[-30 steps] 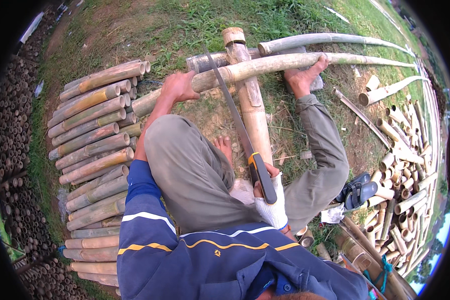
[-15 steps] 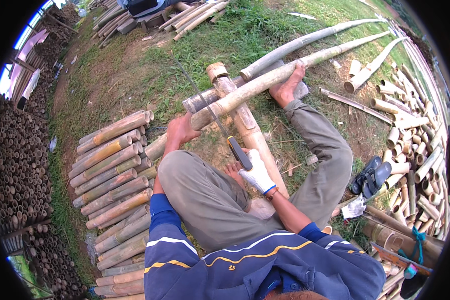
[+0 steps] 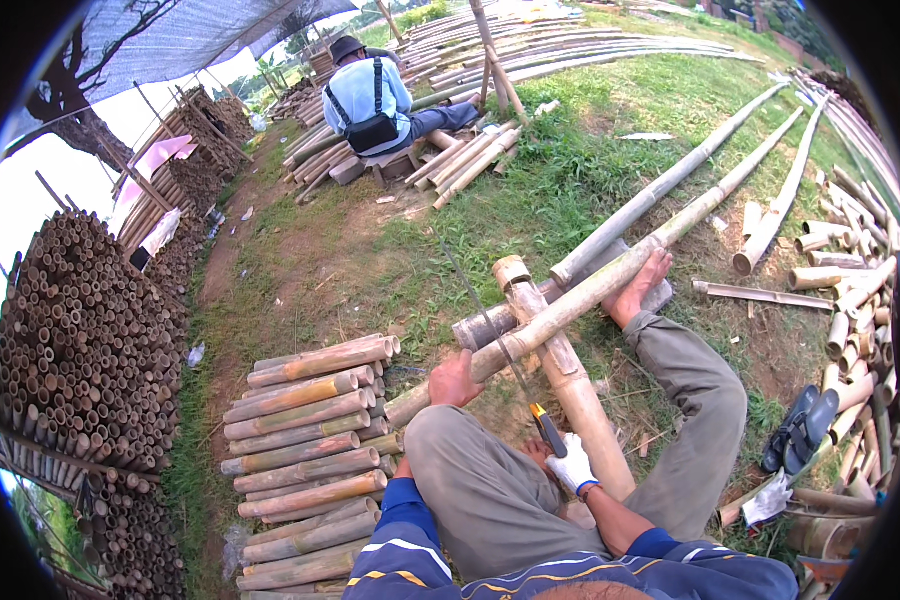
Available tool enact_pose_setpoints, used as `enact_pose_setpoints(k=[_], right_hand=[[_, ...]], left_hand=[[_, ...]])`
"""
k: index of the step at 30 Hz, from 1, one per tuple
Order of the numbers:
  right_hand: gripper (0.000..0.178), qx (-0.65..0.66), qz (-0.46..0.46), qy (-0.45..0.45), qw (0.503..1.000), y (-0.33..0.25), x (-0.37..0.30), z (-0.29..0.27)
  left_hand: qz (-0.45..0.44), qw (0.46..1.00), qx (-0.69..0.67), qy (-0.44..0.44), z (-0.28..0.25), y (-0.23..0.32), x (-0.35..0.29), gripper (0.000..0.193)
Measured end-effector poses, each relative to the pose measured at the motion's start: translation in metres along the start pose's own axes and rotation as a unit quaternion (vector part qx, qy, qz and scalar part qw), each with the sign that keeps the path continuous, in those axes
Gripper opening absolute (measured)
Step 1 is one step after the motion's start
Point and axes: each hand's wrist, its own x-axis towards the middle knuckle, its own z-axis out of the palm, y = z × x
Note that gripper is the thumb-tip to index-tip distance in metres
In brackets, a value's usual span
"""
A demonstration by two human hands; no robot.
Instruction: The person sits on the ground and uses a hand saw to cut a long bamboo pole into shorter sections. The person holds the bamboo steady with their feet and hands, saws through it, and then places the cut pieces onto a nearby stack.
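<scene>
A long bamboo pole (image 3: 620,275) slants from lower left to upper right, resting across a crossed bamboo support (image 3: 575,395). My left hand (image 3: 454,379), bare, is closed around the pole's lower-left part, beside my knee. In my right hand (image 3: 572,465), which wears a white glove, is the black-and-yellow handle of a handsaw (image 3: 547,430). Its long thin blade crosses the pole just right of my left hand and points up and away. My bare foot (image 3: 638,290) presses on the pole farther along.
Cut bamboo lengths (image 3: 310,430) are stacked at my left, with a tall pile (image 3: 90,330) beyond. Two long poles (image 3: 670,195) lie at the far right. Sandals (image 3: 800,430) and short bamboo pieces (image 3: 860,290) lie to my right. Another person (image 3: 370,100) sits ahead, back turned.
The view has tilted up and swung left, bringing the seated person and tall pile into fuller view. Both hands keep their holds; the saw blade still lies across the pole.
</scene>
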Motion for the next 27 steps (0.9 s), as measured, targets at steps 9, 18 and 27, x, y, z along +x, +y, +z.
enact_pose_setpoints(k=[9,18,27], right_hand=[[0.082,0.039,0.106,-0.088,0.99,0.065,0.01,0.005],[0.093,0.048,0.122,-0.148,0.98,0.067,0.018,0.007],[0.094,0.057,0.127,-0.135,0.981,0.084,0.025,0.021]], left_hand=[[0.045,0.996,-0.003,0.072,0.012,0.014,0.001,0.061],[0.049,0.996,-0.016,0.069,0.007,0.013,-0.003,0.063],[0.061,0.993,-0.025,0.098,0.008,0.012,-0.003,0.061]])
